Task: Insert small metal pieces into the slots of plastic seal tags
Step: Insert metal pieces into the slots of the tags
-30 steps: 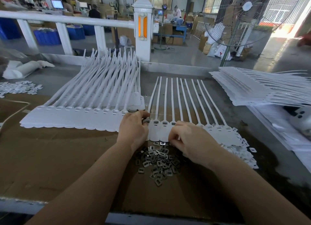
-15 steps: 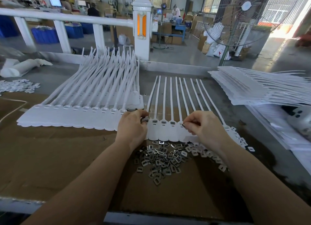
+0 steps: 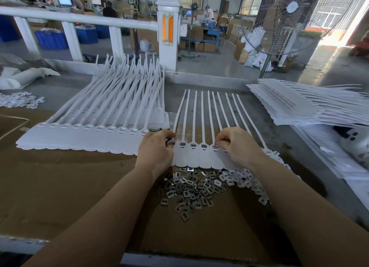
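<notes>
A strip of joined white plastic seal tags lies flat in front of me, its long tails pointing away. Several of its slots hold grey metal pieces. My left hand grips the strip's left end with curled fingers. My right hand pinches a small metal piece at a slot further right along the strip. A loose heap of small metal pieces lies on the cardboard just below the tags, between my forearms.
A big stack of tag strips lies at the left, another stack at the right. Small white plastic caps lie right of the metal heap, more at far left. A white railing and a fan stand behind.
My right hand has moved up from the metal heap to the tag slots and shifted right along the strip with a metal piece. My left hand has stayed on the strip's left end.
</notes>
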Available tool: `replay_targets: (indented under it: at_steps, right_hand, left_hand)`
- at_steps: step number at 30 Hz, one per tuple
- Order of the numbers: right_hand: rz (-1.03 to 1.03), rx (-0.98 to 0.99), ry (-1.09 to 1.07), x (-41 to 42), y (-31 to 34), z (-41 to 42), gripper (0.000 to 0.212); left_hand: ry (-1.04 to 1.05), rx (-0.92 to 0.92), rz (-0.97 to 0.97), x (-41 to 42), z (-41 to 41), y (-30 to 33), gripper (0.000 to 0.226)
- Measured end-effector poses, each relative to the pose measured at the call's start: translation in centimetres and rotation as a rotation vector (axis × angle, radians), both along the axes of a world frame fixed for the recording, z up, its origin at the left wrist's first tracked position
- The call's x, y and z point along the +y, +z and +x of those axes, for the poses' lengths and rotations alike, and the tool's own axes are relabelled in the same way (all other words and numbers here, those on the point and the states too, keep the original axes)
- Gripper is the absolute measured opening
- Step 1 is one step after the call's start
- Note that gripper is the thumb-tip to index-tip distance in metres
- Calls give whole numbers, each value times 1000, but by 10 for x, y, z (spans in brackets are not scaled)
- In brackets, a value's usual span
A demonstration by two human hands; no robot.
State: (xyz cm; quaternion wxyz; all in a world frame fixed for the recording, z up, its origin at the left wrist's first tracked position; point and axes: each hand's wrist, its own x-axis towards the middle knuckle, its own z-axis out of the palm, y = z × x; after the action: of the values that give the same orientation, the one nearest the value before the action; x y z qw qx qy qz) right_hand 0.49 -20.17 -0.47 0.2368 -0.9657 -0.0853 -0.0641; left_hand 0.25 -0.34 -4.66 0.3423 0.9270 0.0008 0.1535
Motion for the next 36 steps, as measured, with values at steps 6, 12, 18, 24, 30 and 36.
replay_targets:
  at_steps: [6, 12, 18, 24, 30, 36]
  right_hand:
    - [-103, 33, 3, 5, 2, 3, 16]
    - [-156, 51, 29, 6, 5, 4, 16]
    - [-113, 13, 49, 4, 7, 4, 16]
    - [-49, -32, 46, -1, 3, 4, 16]
    - [-27, -38, 33, -4, 0, 4, 17]
    - [-59, -37, 19, -2, 1, -1, 20]
  left_hand:
    - [-2, -7, -2, 0, 0, 0, 30]
    - [-3, -7, 3, 0, 0, -1, 30]
    - [2, -7, 3, 0, 0, 0, 30]
    - [-6, -4, 1, 0, 0, 1, 30]
    - [-3, 5, -6, 0, 0, -1, 31]
    - [-4, 5, -10, 0, 0, -1, 30]
